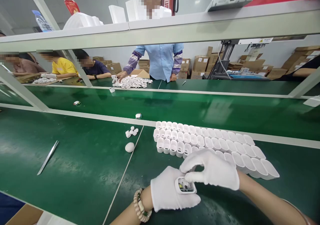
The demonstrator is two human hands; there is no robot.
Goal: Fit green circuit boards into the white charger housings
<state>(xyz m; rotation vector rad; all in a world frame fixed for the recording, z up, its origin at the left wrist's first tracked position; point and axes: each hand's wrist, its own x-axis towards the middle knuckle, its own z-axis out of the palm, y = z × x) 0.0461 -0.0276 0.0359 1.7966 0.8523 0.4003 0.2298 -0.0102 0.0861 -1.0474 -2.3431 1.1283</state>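
A small white plastic housing lies in my left hand, its open side facing up. Dark and greenish parts show inside it. White gloves cover both hands. Over the housing's opening, my right hand has its thumb and forefinger pinched together at the upper rim; whatever they may hold is hidden. Just beyond my hands stand rows of similar open white housings. To the left lie a smooth white oval piece, several small white pieces and metal tweezers.
Behind the green bench runs a green conveyor belt carrying a few small parts. A shelf on slanted posts crosses overhead. Opposite, a person in a blue shirt touches a heap of white parts. Other people sit at the left.
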